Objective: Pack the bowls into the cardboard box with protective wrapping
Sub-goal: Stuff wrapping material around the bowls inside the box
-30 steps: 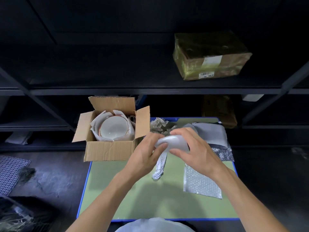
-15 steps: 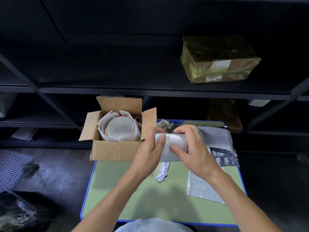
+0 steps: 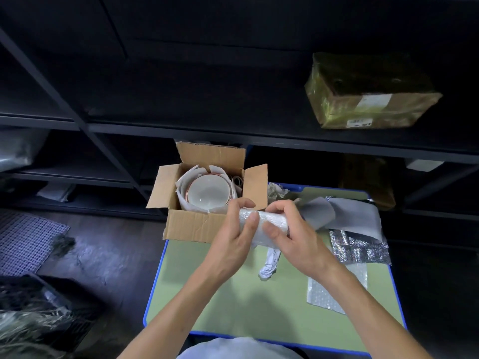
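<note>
Both hands hold a pale, cylinder-shaped roll of bubble wrap in the air just in front of the open brown cardboard box, above the green, blue-edged counter. The left hand curls round the roll's left end. The right hand grips its right end, thumb pressed on the front. Whether anything is inside the roll cannot be told.

A white ceramic bowl with a thin reddish rim already sits upright in the box, nested in white paper sheets. A twisted white paper strip lies on the counter under the hands. To the right lie a grey foam sheet, a silver foil pad and a flat bubble-wrap sheet.

The step in hand seems to be padding the box. The next move likely calls for carrying the roll over the near wall and seating it gently beside or over the bowl without knocking the rim.
</note>
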A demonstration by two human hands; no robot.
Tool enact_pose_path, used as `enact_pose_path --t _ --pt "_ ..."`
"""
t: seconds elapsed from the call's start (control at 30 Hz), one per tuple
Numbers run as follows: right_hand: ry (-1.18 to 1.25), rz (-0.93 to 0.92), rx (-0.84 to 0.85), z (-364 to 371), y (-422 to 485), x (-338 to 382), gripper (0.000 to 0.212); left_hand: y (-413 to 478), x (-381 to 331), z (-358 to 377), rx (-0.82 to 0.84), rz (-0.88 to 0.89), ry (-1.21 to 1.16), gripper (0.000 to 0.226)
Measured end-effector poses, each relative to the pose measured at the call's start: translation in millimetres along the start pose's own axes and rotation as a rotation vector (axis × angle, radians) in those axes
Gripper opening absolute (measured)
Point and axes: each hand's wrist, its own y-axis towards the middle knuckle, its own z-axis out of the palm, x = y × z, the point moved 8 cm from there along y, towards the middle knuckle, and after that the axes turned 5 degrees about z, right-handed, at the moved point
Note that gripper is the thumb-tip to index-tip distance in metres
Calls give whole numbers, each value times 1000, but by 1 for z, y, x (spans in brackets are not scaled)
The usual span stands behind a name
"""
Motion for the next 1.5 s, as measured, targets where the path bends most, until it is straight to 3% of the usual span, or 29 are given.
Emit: enact_pose_path --t 0.13,0.2,0.27,0.47,0.63,0.83,0.93,1.1,1.3,1.5 --pt "27 -2 30 26 2 9 47 -3 11 -27 -192 -36 41 16" --pt "31 -21 -21 29 5 16 40 -1 17 -40 -216 -72 -1 28" --pt "55 -17 -66 30 9 21 30 1 23 -47 -163 -84 -14 39" --pt "117 119 -52 46 12 19 10 -3 36 -55 -26 -50 -21 37" --pt "96 148 -75 51 6 26 19 -5 47 -55 81 -91 60 47" --pt "45 187 -191 27 14 34 26 25 34 -66 200 79 254 22" --pt "-188 143 -325 5 25 45 24 45 30 -77 107 233 491 23" --pt "-531 66 -277 22 43 53 24 74 48 -68 127 226 761 30" --pt "-718 -9 -218 53 53 50 23 82 63 -61 120 250 818 24" --pt "-804 99 -134 69 74 41 19 76 66 -72 25 242 825 31"
